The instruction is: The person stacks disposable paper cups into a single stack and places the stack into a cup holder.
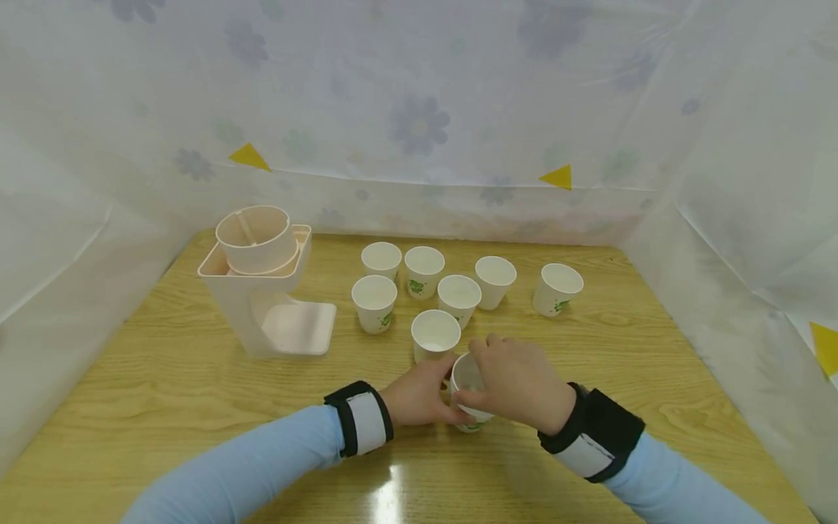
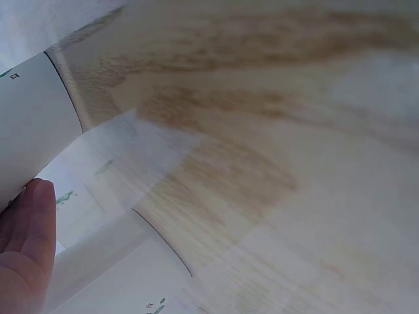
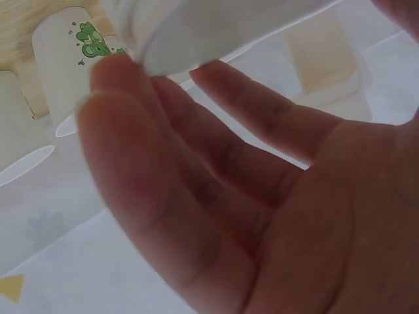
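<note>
A white paper cup [image 1: 466, 372] stands near the front middle of the table, its rim facing up. Low on it, a second edge and a bit of green print suggest another cup around it; I cannot tell how many are nested. My left hand [image 1: 417, 394] grips its left side, thumb at the front. From the right, my right hand [image 1: 520, 382] holds the rim, with the thumb on the near side and the fingers over the far side. In the right wrist view the fingers [image 3: 242, 104] touch the cup's rim [image 3: 196, 39]. Another paper cup [image 1: 435, 335] stands just behind the left hand.
Several more white cups with green print stand farther back, including one cup [image 1: 374, 302] at left and a lone cup [image 1: 556, 290] at right. A cream-coloured dispenser-like stand [image 1: 252, 306] with a round top is at back left. White sheeting [image 1: 419, 204] encloses the wooden table [image 1: 196, 407].
</note>
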Available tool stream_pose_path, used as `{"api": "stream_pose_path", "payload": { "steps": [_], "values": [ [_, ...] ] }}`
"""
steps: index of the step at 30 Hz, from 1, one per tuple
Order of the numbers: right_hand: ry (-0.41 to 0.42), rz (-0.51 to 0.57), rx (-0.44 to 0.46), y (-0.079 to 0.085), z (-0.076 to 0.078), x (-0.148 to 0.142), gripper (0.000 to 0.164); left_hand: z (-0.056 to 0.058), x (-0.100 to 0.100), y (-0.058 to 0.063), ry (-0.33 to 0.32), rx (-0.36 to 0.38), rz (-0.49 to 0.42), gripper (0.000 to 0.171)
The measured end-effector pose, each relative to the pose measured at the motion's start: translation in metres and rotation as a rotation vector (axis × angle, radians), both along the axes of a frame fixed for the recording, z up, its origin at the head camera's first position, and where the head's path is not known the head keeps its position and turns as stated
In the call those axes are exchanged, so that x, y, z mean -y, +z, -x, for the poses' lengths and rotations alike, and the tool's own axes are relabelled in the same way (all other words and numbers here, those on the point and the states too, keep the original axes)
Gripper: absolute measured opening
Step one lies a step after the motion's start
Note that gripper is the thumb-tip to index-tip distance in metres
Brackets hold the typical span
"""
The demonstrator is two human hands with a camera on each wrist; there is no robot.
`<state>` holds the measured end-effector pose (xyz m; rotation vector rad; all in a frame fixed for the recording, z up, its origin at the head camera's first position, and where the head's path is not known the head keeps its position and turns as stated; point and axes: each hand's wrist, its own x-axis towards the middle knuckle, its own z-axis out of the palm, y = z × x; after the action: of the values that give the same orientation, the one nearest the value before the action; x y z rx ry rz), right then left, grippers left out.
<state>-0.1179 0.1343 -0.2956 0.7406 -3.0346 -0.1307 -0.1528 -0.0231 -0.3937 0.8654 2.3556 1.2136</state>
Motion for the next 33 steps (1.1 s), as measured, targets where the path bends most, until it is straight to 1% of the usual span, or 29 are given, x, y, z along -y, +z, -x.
{"api": "stream_pose_path", "payload": {
  "steps": [3, 5, 7, 8, 10, 11, 13, 15, 17, 19, 22, 25, 27, 29, 33],
  "values": [
    [-0.015, 0.038, 0.069, 0.0, 0.006, -0.003, 0.059, -0.001, 0.0, 0.0, 0.0, -0.009, -0.009, 0.062],
    [-0.06, 0.081, 0.087, 0.005, 0.016, -0.01, 0.066, -0.001, 0.0, 0.0, -0.001, -0.027, -0.015, 0.065],
    [-0.129, 0.134, 0.094, 0.012, 0.032, -0.021, 0.072, -0.001, 0.0, 0.0, 0.0, -0.049, -0.019, 0.067],
    [-0.169, 0.152, 0.082, 0.015, 0.042, -0.029, 0.073, -0.001, 0.0, 0.0, 0.0, -0.063, -0.02, 0.068],
    [-0.246, 0.182, 0.054, 0.019, 0.065, -0.047, 0.072, -0.001, -0.001, 0.0, 0.004, -0.07, -0.022, 0.069],
    [-0.276, 0.191, 0.04, 0.019, 0.077, -0.058, 0.071, -0.001, -0.001, 0.0, 0.007, -0.068, -0.023, 0.068],
    [-0.309, 0.212, 0.036, 0.013, 0.101, -0.079, 0.068, -0.001, -0.001, 0.0, 0.011, -0.057, -0.019, 0.069],
    [-0.324, 0.23, 0.034, 0.002, 0.122, -0.099, 0.064, -0.001, -0.002, -0.001, 0.012, -0.048, -0.018, 0.069],
    [-0.333, 0.232, 0.042, -0.013, 0.14, -0.116, 0.064, -0.002, -0.002, -0.001, 0.011, -0.044, -0.015, 0.07],
    [-0.338, 0.231, 0.05, -0.027, 0.153, -0.129, 0.064, -0.002, -0.002, -0.001, 0.011, -0.042, -0.014, 0.07],
    [-0.355, 0.233, 0.094, -0.044, 0.166, -0.143, 0.068, -0.002, -0.003, -0.002, 0.009, -0.037, -0.01, 0.07],
    [-0.368, 0.233, 0.153, -0.053, 0.172, -0.15, 0.07, -0.003, -0.004, -0.002, 0.006, -0.038, -0.008, 0.069],
    [-0.369, 0.222, 0.19, -0.055, 0.175, -0.153, 0.069, -0.003, -0.004, -0.002, 0.005, -0.041, -0.01, 0.069],
    [-0.366, 0.211, 0.199, -0.055, 0.176, -0.153, 0.067, -0.003, -0.004, -0.002, 0.008, -0.044, -0.015, 0.069],
    [-0.364, 0.199, 0.182, -0.054, 0.177, -0.151, 0.065, -0.003, -0.002, -0.001, 0.018, -0.044, -0.023, 0.069]
  ]
}}
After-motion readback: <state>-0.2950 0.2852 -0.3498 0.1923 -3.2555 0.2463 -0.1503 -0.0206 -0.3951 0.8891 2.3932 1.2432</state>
